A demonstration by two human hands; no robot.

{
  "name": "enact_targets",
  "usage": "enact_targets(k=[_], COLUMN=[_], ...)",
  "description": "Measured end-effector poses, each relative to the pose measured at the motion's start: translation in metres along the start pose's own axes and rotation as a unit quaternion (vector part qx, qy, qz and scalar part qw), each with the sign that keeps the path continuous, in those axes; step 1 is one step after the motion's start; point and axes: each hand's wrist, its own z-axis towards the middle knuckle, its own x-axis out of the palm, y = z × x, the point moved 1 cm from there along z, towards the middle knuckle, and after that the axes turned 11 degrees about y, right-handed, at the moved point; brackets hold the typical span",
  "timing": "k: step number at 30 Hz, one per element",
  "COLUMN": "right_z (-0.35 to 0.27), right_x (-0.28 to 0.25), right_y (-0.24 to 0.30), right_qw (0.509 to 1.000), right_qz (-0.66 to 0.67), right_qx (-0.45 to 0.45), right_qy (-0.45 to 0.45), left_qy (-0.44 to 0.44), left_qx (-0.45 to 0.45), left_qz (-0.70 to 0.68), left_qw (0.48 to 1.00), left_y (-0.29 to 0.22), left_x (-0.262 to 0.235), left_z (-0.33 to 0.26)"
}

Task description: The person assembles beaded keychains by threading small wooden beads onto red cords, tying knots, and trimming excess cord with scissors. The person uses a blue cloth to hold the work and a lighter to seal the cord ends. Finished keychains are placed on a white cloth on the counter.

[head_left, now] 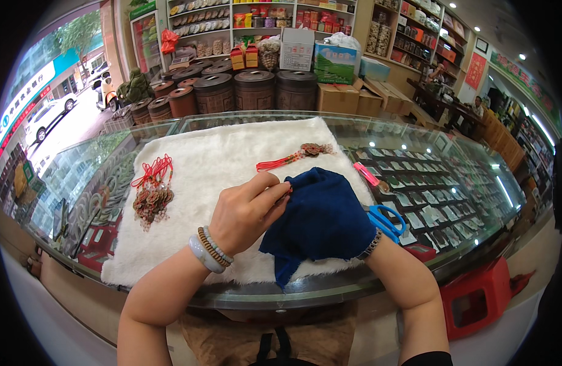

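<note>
My left hand [247, 210] is closed in a pinch at the upper left edge of a dark blue cloth [320, 210]. A tiny red bit shows at its fingertips; what it belongs to is too small to tell. The cloth covers my right hand up to the wrist, so its fingers are hidden; only the right forearm [403, 268] comes out from under it. Beyond the cloth lies a coin charm [314, 149] with a red cord. A bunch of similar coin charms [152, 201] with red cords rests to the left. Everything lies on a white fluffy mat [189, 158].
The mat covers part of a glass display counter [427, 152], with rows of small pieces inside. Blue-handled scissors [387, 222] and a pink clip [366, 174] lie by the mat's right edge. Dark canisters [254, 90] stand behind. A red stool [479, 302] is at lower right.
</note>
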Motion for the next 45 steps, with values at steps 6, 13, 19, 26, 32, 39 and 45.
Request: enact_targets(k=[6, 13, 19, 26, 32, 39, 45], right_z=[0.000, 0.002, 0.001, 0.008, 0.004, -0.005, -0.005], right_x=[0.002, -0.003, -0.004, -0.001, 0.002, 0.007, 0.010], right_y=[0.001, 0.006, 0.008, 0.014, 0.015, 0.003, -0.001], right_qw=[0.999, 0.999, 0.998, 0.998, 0.998, 0.998, 0.998], right_qz=[0.014, -0.019, -0.058, -0.051, -0.062, -0.066, -0.037], right_qx=[-0.020, -0.008, 0.026, 0.020, 0.025, 0.025, 0.021], right_qy=[-0.045, -0.032, 0.002, -0.001, 0.015, 0.006, -0.037], left_qy=[-0.008, -0.020, 0.014, -0.013, -0.010, -0.003, 0.006], left_qx=[0.035, 0.049, 0.025, -0.037, -0.067, -0.086, -0.110], left_qz=[0.051, 0.051, 0.036, -0.057, -0.098, -0.179, -0.148], left_qw=[0.998, 0.997, 0.999, 0.998, 0.993, 0.980, 0.983], left_y=[0.003, 0.003, 0.002, 0.004, 0.002, 0.005, -0.001], left_x=[-0.001, 0.000, 0.005, 0.008, 0.008, 0.009, 0.010], left_z=[0.000, 0.000, -0.005, -0.004, -0.003, -0.002, -0.002])
